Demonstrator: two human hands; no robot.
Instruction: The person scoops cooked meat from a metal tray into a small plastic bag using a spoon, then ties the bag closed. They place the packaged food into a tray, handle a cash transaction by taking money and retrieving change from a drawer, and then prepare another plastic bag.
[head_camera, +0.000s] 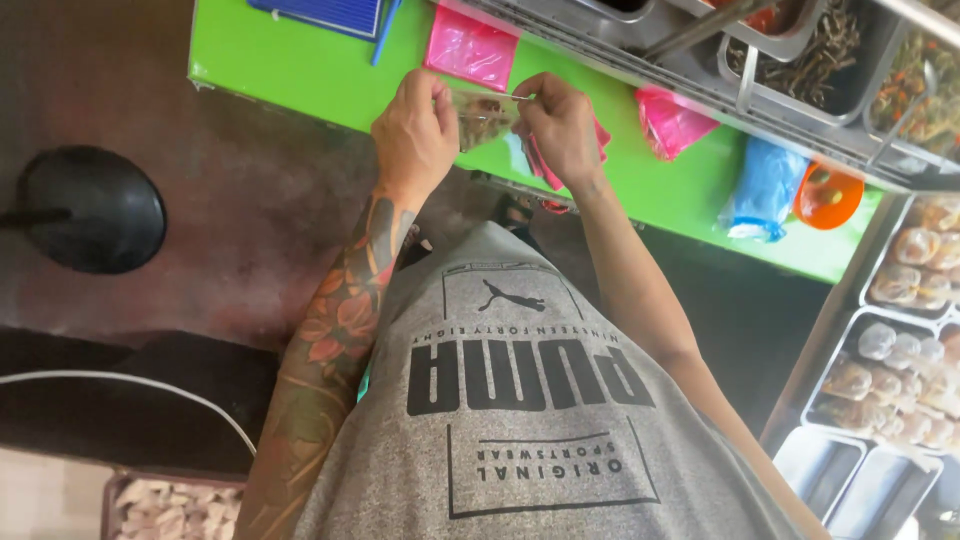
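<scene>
Grey printed T-shirt fills the lower centre of the frame, nearest the lens, with a tattooed forearm rising from lower left and a bare forearm from lower right. Single head view only. Left hand and right hand meet at upper centre, both raised over the edge of the green counter. Between them: a small clear plastic bag with brownish contents, long axis roughly horizontal, stretched from one hand to the other. Left hand fingers pinch the bag's left end; right hand fingers pinch the right end near its top edge, and some pink plastic hangs under that hand, contact unclear. Bag lies right of the left grip and left of the right grip, equally near both. Around: pink plastic bags on the counter at upper centre, another pink bag right of the hands, a blue bag bundle and an orange scoop-like cup further right. Metal trays with dark food along the upper right; trays of filled tied bags at the right edge. Black round stool at left; a tray of pale pieces at lower left.
</scene>
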